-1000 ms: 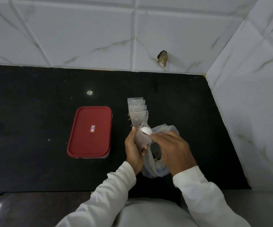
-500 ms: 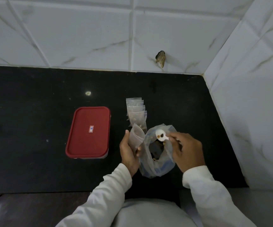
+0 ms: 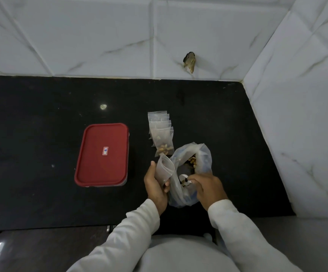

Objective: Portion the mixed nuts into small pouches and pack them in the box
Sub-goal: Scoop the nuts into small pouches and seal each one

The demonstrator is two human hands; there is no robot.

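Observation:
My left hand (image 3: 156, 186) grips a small clear pouch (image 3: 164, 169), held upright with its mouth open. Right beside it stands the big plastic bag of mixed nuts (image 3: 192, 173), open at the top. My right hand (image 3: 208, 188) pinches a small white spoon (image 3: 184, 180) inside the bag's mouth, with a few nuts in its bowl. Behind the bag, several filled pouches (image 3: 161, 134) lie overlapping in a row on the black counter. The box (image 3: 102, 155), closed with a red lid, sits to the left.
The black counter (image 3: 31, 134) ends at white tiled walls behind and on the right (image 3: 296, 114). A dark broken spot (image 3: 189, 61) marks the back wall. The counter's front edge runs just before my body.
My right hand has moved the spoon from the pouch's mouth over to the big bag and down into it. My left hand has kept the pouch almost still.

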